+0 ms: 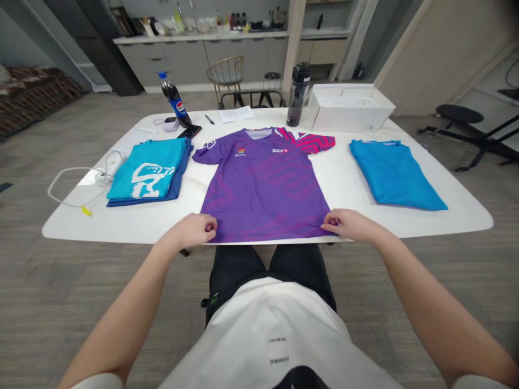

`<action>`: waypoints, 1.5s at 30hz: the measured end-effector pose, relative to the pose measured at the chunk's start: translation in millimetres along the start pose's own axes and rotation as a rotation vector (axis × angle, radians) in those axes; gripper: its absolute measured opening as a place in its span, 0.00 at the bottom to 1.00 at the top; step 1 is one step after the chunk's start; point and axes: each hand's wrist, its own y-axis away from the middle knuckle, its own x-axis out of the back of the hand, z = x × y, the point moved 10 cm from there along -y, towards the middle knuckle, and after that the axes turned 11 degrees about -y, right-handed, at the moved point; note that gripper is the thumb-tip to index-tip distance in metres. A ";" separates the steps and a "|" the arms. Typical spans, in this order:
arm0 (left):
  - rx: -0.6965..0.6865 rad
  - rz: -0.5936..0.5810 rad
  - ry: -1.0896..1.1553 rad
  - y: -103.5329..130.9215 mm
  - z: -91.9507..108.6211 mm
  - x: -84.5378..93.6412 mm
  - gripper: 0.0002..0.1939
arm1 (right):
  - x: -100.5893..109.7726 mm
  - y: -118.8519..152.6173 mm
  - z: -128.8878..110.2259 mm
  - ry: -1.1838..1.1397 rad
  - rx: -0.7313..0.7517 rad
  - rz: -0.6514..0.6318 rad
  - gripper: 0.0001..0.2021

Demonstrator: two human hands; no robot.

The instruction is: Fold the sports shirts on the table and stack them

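Note:
A purple T-shirt (267,183) with a pink-striped sleeve lies spread face up on the white table, its collar toward the far side. My left hand (193,229) pinches its bottom hem at the left corner, fingers curled. At the right corner of the same hem, my right hand (349,224) is closed on the fabric. Folded teal and navy shirts (148,167) with white lettering are stacked left of the purple one. On the right lies a folded blue garment (395,173).
Along the table's (458,221) far side stand a cola bottle (175,100), a dark water bottle (299,94) and a white box (348,111). A phone (190,132), a pen (210,119) and paper (237,114) lie there too. A white cable (60,172) loops past the left edge.

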 end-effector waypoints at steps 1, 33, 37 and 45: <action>-0.015 0.047 -0.013 -0.8 10.2 2.3 0.10 | 4.7 -1.1 -4.7 -0.017 0.003 0.046 0.14; 0.132 0.330 -0.008 -95.6 44.3 1.0 0.33 | 14.5 -73.5 -14.7 0.142 -0.004 0.406 0.25; 0.215 0.377 -0.037 -173.0 0.1 40.6 0.33 | 58.6 -160.6 8.5 0.031 0.045 0.487 0.25; 0.435 0.344 0.038 -291.8 -110.1 61.9 0.35 | 108.8 -272.5 110.1 0.016 -0.312 0.452 0.35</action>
